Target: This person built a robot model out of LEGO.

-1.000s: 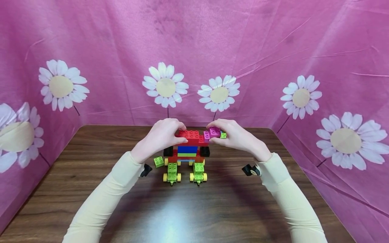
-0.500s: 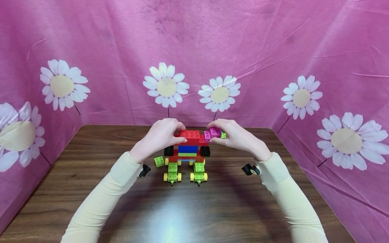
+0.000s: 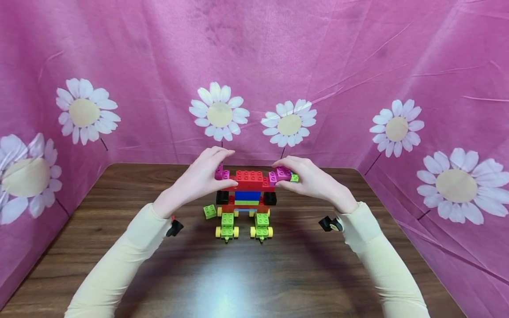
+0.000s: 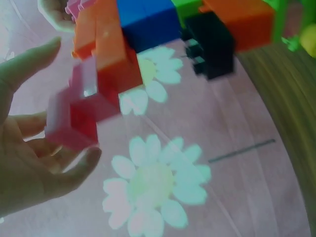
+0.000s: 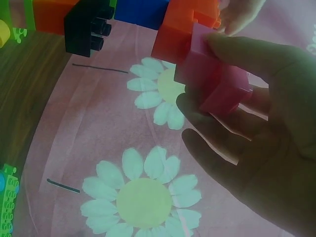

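A robot-like figure of toy building bricks stands on the table, with a red brick across the top and a blue brick below it. Pink bricks form a stepped arm at each end. My right hand grips the right pink brick, thumb on top and fingers beneath. Around the left pink brick my left hand is spread, its thumb held off the brick in the left wrist view. Black bricks jut from both sides. Green wheeled feet support the figure.
A loose green brick lies left of the figure. Behind my right hand, part of another green brick shows. A pink cloth with daisies hangs around the wooden table.
My left hand has moved left and spread wider, away from the red top brick, and the left pink bricks now show. The right hand keeps its grip; the view has shifted slightly.
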Demonstrator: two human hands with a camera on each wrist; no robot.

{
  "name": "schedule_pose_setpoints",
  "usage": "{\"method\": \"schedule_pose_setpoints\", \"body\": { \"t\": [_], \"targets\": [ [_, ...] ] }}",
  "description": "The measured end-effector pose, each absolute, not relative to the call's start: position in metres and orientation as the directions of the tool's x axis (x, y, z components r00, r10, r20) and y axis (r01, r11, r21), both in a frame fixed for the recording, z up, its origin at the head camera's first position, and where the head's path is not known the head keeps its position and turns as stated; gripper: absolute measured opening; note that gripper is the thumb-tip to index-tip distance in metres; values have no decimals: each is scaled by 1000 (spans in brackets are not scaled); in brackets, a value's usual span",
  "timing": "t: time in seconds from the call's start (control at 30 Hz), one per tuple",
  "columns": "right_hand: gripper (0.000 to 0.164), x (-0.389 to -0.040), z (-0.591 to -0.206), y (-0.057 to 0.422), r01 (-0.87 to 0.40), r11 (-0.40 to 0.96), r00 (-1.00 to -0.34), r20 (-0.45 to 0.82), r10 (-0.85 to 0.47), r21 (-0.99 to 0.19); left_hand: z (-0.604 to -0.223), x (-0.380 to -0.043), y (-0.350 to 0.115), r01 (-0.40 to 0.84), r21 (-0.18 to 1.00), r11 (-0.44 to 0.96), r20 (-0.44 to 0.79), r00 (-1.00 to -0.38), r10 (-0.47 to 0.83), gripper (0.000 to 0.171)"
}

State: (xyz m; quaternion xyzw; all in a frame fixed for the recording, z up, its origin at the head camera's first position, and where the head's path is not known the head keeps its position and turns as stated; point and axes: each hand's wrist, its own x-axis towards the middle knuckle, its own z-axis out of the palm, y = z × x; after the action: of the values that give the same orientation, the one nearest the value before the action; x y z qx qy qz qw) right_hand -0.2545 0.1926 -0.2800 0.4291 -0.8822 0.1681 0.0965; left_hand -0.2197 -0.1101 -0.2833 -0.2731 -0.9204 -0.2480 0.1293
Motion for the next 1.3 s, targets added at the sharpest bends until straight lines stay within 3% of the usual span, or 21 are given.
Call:
{"method": "schedule_pose_setpoints", "body": {
  "t": [0.2, 0.4, 0.83, 1.13, 1.3],
  "targets": [
    [41, -255, -281, 192, -790, 565, -613, 328, -719, -239, -294, -215, -143, 541, 417, 730, 404, -830, 384, 91],
    [39, -256, -282, 187, -787, 554, -617, 328, -715, -272, -311, -210, -171, 471, 488, 735, 351, -877, 329, 94],
    [34, -257, -284, 175, -792, 532, -608, 314, -729, -299, -371, -203, -235, 545, 432, 718, 229, -837, 497, 54],
    [31, -257, -284, 174, -790, 528, -609, 312, -729, -310, -400, -209, -259, 600, 417, 683, 149, -786, 600, 47],
    [29, -257, -286, 172, -780, 537, -622, 298, -724, -321, -409, -210, -262, 571, 405, 714, 100, -804, 586, 40]
  ]
}}
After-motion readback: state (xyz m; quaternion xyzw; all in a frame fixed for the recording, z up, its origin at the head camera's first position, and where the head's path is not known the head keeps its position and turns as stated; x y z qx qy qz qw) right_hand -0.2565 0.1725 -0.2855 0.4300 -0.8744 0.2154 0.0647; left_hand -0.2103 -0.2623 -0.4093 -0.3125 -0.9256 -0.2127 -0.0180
